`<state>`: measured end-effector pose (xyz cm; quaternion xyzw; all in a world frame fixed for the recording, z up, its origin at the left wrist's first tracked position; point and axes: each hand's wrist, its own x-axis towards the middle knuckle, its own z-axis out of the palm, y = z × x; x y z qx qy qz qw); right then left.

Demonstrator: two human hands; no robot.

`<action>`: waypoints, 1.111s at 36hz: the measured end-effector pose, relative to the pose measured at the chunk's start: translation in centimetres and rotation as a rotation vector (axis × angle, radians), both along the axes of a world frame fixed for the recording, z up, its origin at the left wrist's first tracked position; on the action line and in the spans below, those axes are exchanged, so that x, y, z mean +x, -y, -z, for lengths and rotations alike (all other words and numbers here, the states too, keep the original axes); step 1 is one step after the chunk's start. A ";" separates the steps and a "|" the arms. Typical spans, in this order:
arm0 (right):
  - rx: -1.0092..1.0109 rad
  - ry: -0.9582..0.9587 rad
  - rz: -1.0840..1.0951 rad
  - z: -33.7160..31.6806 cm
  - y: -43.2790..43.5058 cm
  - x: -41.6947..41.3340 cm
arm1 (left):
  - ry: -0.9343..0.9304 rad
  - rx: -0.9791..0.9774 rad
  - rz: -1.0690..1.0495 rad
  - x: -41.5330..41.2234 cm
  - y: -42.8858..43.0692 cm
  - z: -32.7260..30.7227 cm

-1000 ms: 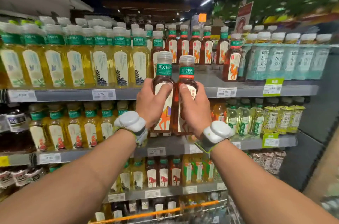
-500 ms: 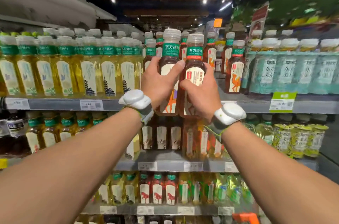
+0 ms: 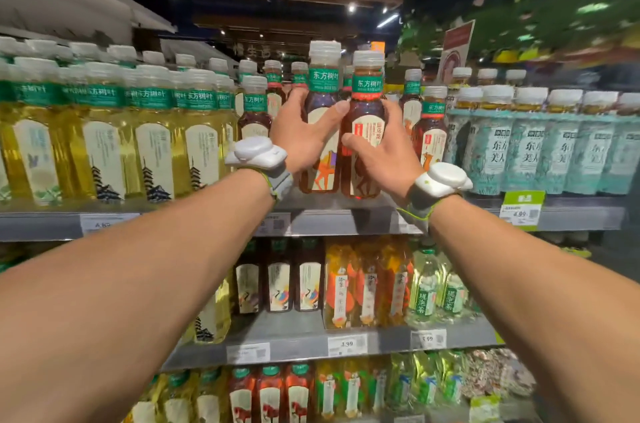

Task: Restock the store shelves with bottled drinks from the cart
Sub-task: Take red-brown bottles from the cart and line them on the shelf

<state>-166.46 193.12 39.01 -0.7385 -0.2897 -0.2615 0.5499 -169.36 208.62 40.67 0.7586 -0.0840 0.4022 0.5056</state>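
My left grip [image 3: 301, 140] is curling round the left bottle [image 3: 325, 80] of dark tea, and my right grip [image 3: 386, 154] is curling round the right bottle [image 3: 367, 123]. Both are standing upright, side by side, at the front edge of the top shelf [image 3: 332, 222], before its row of like bottles [image 3: 255, 111] — whether they are resting on it, I cannot tell.

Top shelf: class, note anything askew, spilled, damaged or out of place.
Nothing stands out. The stocked bottles stand upright and capped; no spill shows. Only the left dark bottle and right dark bottle, gripped by the left hand and right hand at the top shelf front, sit ahead of their row.
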 end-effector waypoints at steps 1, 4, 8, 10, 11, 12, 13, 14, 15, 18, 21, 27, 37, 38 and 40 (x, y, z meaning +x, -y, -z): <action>-0.006 0.002 0.012 0.2 0.0 0.6 | -0.011 0.010 -0.001 0.6 0.0 0.2; -0.002 -0.009 0.045 0.5 0.1 1.4 | -0.043 0.042 -0.023 1.7 0.0 0.7; -0.043 -0.040 0.066 0.8 -0.1 2.5 | -0.099 0.046 -0.020 3.1 -0.3 1.8; -0.072 -0.065 0.077 1.4 -0.1 3.0 | -0.120 0.063 -0.034 3.7 -0.2 2.2; -0.068 -0.072 0.087 1.7 -0.1 3.2 | -0.122 0.074 -0.042 3.8 0.0 2.4; -0.054 -0.079 0.094 2.0 -0.3 3.6 | -0.120 0.081 -0.056 4.2 0.0 2.6; -0.039 -0.090 0.101 2.2 -0.3 3.6 | -0.124 0.084 -0.066 4.1 0.2 2.7; -0.034 -0.098 0.103 2.3 -0.5 3.8 | -0.130 0.083 -0.078 4.2 0.2 2.7; -0.039 -0.106 0.105 2.2 -0.6 4.0 | -0.139 0.086 -0.087 4.3 0.2 2.8; -0.068 -0.128 0.106 2.2 -0.7 4.0 | -0.171 0.121 -0.112 4.2 0.1 3.2; -0.105 -0.123 0.140 2.2 -0.7 3.9 | -0.179 0.157 -0.123 3.6 0.0 3.8; -0.112 -0.162 0.223 1.9 -0.8 3.6 | -0.159 0.328 -0.250 2.0 -0.7 4.2; 0.043 0.341 0.547 3.0 -3.1 -0.3 | -0.028 0.337 -0.411 0.5 -3.3 5.0; 0.010 0.393 0.528 3.2 -3.6 -0.8 | -0.027 0.325 -0.413 0.6 -3.4 5.0; -0.070 0.393 0.478 3.7 -4.5 -1.3 | -0.036 0.286 -0.422 0.7 -3.6 5.1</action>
